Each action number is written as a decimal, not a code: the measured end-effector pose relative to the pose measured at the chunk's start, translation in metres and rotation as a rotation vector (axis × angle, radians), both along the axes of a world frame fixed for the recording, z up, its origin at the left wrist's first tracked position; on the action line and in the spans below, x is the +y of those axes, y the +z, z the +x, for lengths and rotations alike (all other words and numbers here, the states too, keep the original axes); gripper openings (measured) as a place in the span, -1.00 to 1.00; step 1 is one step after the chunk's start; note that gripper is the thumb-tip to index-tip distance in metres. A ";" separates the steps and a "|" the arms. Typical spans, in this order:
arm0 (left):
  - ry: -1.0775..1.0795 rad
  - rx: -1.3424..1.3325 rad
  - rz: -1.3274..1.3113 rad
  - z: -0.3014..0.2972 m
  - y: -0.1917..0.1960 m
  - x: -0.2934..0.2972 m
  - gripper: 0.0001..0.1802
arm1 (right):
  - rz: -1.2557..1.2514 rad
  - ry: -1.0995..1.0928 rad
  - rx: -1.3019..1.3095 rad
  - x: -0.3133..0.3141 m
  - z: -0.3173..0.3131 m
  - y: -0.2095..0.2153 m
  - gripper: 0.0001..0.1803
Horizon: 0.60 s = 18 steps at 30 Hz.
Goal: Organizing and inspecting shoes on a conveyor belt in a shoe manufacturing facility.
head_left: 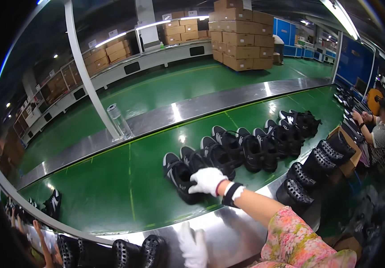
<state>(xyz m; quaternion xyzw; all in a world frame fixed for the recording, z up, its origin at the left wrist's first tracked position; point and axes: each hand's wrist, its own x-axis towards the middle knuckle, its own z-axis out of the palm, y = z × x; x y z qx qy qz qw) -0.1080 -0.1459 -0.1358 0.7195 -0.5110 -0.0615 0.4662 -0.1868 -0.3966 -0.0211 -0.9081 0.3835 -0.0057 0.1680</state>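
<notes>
My right hand point(208, 181) wears a white glove, with a black band at the wrist. Its fingers close on the heel of a black sneaker point(176, 173) with a light toe and pale side markings. That shoe is the nearest of several similar black sneakers point(250, 149) lined up across the green conveyor belt point(98, 187). My left hand point(193, 245), also white-gloved, hovers over the metal edge point(228, 230) at the front. Its fingers are apart and it holds nothing; it is slightly blurred.
Black boot-like pieces with rows of silver dots stand along the near edge, right point(295, 192) and left point(121, 252). A co-worker in a striped top point(382, 136) handles shoes at right. A clear bottle point(118, 120) stands by a white post point(83, 67). Stacked cartons point(239, 40) stand behind.
</notes>
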 end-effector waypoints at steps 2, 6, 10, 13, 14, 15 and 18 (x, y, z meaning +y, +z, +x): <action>-0.036 0.294 0.038 0.001 0.075 -0.050 -0.35 | 0.015 -0.057 0.000 0.012 -0.017 -0.003 -0.51; -0.021 0.347 0.227 0.033 0.053 -0.151 -0.17 | -0.006 -0.104 -0.037 0.014 -0.020 0.002 -0.54; -0.203 -0.187 0.455 0.041 0.007 -0.207 -0.26 | -0.019 -0.145 -0.027 0.000 -0.042 -0.012 -0.55; -0.348 -0.076 0.354 0.014 0.011 -0.218 -0.38 | -0.165 -0.246 -0.089 -0.013 -0.070 -0.020 -0.61; -0.305 0.080 0.345 -0.003 0.012 -0.226 -0.39 | -0.170 -0.283 -0.068 -0.018 -0.081 -0.017 -0.61; -0.261 0.238 0.336 -0.016 0.013 -0.234 -0.39 | -0.149 -0.335 -0.016 -0.024 -0.089 -0.011 -0.63; -0.398 0.194 0.345 -0.039 0.016 -0.261 -0.29 | -0.130 -0.507 -0.039 -0.044 -0.115 -0.017 -0.62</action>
